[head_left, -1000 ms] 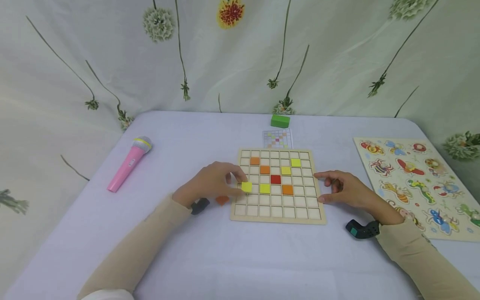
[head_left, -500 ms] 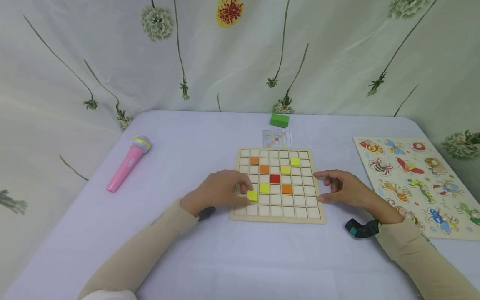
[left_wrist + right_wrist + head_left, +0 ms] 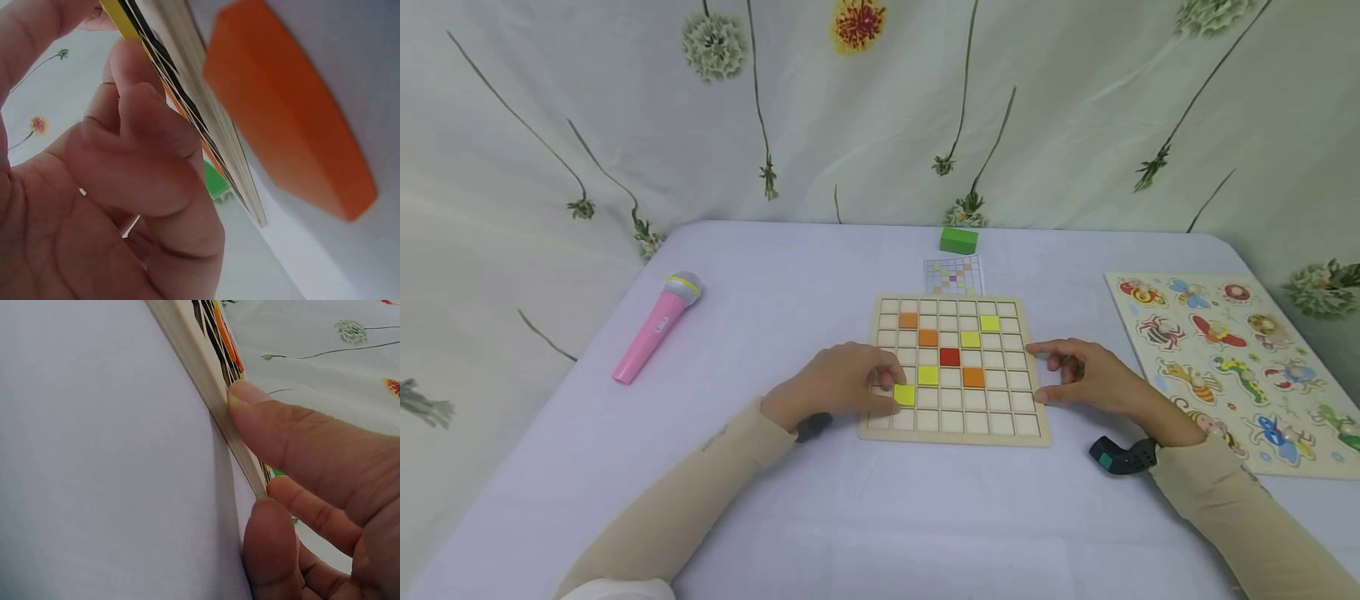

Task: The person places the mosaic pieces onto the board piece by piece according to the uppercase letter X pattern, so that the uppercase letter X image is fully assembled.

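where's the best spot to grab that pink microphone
Grip the pink microphone round the middle of its handle, coming from above. It lies flat on the table with bare cloth on both long sides, and the slim handle suits a grip better than the wider silver head.

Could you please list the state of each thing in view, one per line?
Left hand: fingers curled, pinching the yellow tile.
Yellow tile: on the grid board, by its left edge.
Right hand: fingers against the board's right edge.
Grid board: flat on the table, seven coloured tiles on it.
Orange tile: loose on the table beside the board.
Pink microphone: lying on its side.
Animal puzzle: flat, pieces in place.
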`<state>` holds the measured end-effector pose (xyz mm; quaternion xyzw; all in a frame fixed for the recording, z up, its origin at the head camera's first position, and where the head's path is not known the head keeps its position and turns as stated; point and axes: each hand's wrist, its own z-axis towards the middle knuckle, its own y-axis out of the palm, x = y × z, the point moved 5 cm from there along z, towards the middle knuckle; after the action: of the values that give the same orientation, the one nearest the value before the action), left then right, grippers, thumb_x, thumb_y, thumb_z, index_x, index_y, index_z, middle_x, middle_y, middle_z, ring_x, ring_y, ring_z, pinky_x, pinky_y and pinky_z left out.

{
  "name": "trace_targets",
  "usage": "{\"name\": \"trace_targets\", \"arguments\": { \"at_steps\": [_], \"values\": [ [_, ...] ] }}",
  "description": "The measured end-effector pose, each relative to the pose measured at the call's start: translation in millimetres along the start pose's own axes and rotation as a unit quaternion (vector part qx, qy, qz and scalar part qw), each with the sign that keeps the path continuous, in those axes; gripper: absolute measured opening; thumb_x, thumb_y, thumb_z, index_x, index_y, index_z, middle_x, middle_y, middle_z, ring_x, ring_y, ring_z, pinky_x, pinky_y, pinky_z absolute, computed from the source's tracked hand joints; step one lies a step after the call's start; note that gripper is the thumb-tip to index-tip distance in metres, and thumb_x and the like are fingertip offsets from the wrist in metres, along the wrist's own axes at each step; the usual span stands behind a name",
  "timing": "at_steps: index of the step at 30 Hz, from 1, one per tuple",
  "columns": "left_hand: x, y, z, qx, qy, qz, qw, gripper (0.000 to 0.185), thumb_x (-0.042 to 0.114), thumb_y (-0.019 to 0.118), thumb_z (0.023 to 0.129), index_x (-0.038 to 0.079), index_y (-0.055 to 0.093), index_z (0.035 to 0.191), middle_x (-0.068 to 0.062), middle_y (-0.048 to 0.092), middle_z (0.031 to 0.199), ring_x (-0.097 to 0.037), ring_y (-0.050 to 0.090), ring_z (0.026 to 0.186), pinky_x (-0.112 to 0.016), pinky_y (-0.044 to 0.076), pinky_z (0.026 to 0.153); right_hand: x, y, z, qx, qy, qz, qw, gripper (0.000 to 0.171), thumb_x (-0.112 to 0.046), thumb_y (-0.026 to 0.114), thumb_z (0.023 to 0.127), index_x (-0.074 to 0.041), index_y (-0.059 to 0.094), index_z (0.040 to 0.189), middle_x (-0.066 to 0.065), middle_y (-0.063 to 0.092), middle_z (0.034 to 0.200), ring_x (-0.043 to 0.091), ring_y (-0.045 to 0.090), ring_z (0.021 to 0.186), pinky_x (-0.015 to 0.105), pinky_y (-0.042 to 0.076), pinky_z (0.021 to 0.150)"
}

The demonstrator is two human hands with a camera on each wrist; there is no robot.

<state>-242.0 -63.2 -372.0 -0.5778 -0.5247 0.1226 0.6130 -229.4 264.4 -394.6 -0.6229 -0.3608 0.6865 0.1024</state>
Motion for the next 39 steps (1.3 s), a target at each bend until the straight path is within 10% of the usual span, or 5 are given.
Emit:
{"name": "trace_targets", "arguments": {
  "at_steps": [18,39],
  "values": [
    [-3.2,-4.5,-1.7,-0.008,0.016,0.009,0.9998,0.031,0.030,0.088,0.091,0.023,0.074,0.118,0.011,0.066,0.094,-0.013,0.055,0.077,-0.031,0.044,0.072,-2,0,0,0.001,0.000,0.003,1.000,0.067,-0.007,0.091,0.086,0.010,0.060,0.144,0.009,0.053,0.105,0.014,0.047,0.078,0.027,0.040,0.068],
    [-58.2,-38.3,-9.4,-0.079,0.024,-0.113,0.9902,0.048,0.020,0.087,0.091,0.016,0.072,0.136,-0.002,0.070,0.119,-0.021,0.066,0.104,-0.038,0.054,0.092,-1,0,-1,0.003,-0.002,-0.003,1.000,0.067,-0.007,0.091,0.086,0.010,0.060,0.144,0.008,0.054,0.105,0.015,0.047,0.079,0.027,0.039,0.068]
  ]
}}
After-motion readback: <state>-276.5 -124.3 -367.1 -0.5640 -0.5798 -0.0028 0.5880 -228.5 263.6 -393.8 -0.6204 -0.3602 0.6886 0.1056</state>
